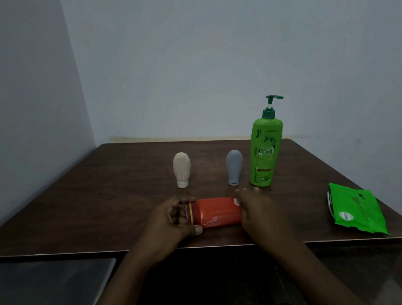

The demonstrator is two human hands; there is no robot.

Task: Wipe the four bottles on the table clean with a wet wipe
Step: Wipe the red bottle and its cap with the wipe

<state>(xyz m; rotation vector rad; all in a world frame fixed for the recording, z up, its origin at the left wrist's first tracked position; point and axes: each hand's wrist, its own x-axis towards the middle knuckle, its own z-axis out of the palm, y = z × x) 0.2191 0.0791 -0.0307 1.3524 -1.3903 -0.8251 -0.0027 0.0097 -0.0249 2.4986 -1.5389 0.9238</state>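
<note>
Corner of a dim room, 2 pale blue walls meeting behind a dark wooden desk [98,190]. Near its front edge the red bottle [217,213] lies on its side between my hands. My left hand [171,229] curls round the cap end; my right hand [257,211] wraps over the base end. No wipe shows in either. Behind stand the other 3: cream bottle [182,170], grey bottle [234,167] and, just beside the grey one, the green pump bottle [264,154]. The green wipe pack [357,209] lies well apart to the right. Step in hand, as I judge it: taking up bottle 1 of 4. The next move calls for freeing my right hand to draw a wipe.
</note>
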